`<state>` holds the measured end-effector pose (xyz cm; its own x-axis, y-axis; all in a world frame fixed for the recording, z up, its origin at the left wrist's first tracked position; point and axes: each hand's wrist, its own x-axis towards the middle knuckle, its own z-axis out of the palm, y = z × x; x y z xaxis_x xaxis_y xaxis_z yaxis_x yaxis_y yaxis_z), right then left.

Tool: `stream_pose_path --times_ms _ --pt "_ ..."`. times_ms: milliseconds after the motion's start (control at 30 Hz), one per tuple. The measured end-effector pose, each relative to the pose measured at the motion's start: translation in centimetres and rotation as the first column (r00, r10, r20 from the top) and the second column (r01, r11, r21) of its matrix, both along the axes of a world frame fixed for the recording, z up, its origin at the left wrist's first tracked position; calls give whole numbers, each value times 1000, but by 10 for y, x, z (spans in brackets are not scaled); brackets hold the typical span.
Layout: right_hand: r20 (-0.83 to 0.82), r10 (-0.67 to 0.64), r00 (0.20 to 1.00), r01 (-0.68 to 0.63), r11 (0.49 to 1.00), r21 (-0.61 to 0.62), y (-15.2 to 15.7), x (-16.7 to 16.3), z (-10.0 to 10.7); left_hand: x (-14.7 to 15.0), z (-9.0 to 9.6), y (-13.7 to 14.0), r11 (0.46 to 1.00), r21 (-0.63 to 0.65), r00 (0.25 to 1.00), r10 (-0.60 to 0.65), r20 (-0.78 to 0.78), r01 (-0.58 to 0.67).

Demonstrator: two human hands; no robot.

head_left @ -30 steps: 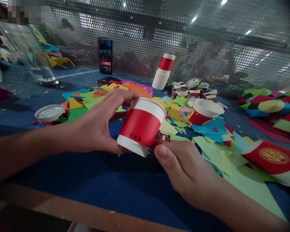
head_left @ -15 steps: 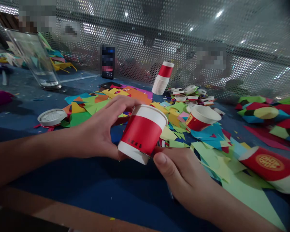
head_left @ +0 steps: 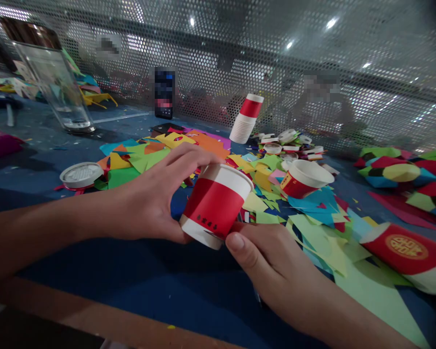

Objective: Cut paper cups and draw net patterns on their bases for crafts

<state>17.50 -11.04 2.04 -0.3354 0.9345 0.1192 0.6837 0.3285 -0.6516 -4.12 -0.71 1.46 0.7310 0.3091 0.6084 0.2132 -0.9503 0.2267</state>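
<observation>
A red and white paper cup is held tilted above the blue tabletop, its rim up and to the right. Small dark characters run along the lower edge of its red band, and a slit shows near its base. My left hand is closed around the cup from the left, thumb by the base and fingers behind the rim. At the cup's lower right, my right hand is pinched closed around a slim tool, mostly hidden, whose thin dark tip meets the slit. The kind of tool cannot be made out.
Coloured paper scraps cover the middle, with a cut cup on them. A cup stack, phone and glass bottle stand behind. A cut-off cup base lies left; another red cup lies right.
The cup has shifted slightly right and down in the view, tilting a little. My right thumb sits slightly farther left, closer to the slit. Both hands keep their hold.
</observation>
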Motion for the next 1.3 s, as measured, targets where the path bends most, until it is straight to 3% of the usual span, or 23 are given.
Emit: stream_pose_path --times_ms 1300 --pt "-34 -104 994 97 981 -167 3 -7 3 0 8 -8 999 21 999 31 -32 -30"
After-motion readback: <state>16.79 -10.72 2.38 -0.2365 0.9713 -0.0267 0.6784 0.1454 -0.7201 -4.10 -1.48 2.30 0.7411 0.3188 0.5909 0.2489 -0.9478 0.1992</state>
